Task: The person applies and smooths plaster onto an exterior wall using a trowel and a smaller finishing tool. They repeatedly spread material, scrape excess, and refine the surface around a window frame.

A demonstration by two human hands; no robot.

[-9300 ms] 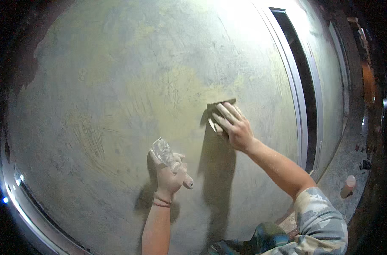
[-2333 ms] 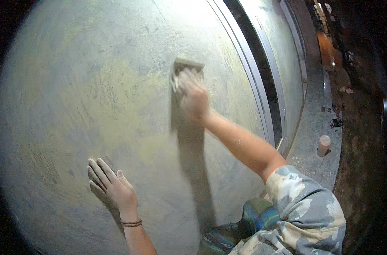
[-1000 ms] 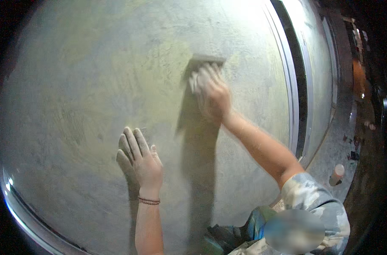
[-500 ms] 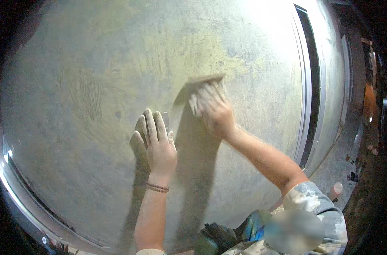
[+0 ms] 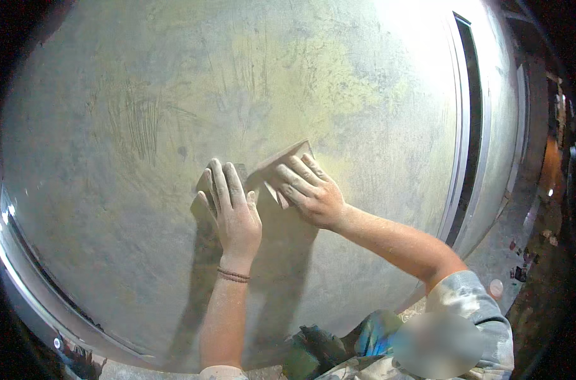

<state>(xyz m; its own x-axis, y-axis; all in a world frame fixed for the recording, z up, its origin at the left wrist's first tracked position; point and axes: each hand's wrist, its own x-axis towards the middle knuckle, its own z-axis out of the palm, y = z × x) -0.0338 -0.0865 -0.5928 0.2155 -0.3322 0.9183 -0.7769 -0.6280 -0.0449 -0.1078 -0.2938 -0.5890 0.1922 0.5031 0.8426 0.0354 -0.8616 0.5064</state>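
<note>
My right hand [image 5: 310, 195] grips a folded, dusty sheet of sandpaper [image 5: 295, 151], its fingers lying across it. One edge of the sheet tilts off the plastered wall [image 5: 338, 266]. To its left, my left hand [image 5: 234, 206] presses with long, nearly straight fingers over a small dark grey flat pad [image 5: 240, 171]. Corners of that pad show on both sides of the fingers; the rest is hidden. Pale dust coats both hands, and a beaded bracelet [image 5: 233, 275] circles my left wrist.
Yellowish patches and a cluster of dark scratches [image 5: 139, 126] mark the wall. A pale-framed dark vertical slot [image 5: 473, 126] runs down at the right. A pale rounded object [image 5: 495, 289] and small debris lie low at the right.
My right hand has come down and tilted its sandpaper sheet, which was higher and blurred by motion. My left hand and its pad have shifted slightly down and left on the wall.
</note>
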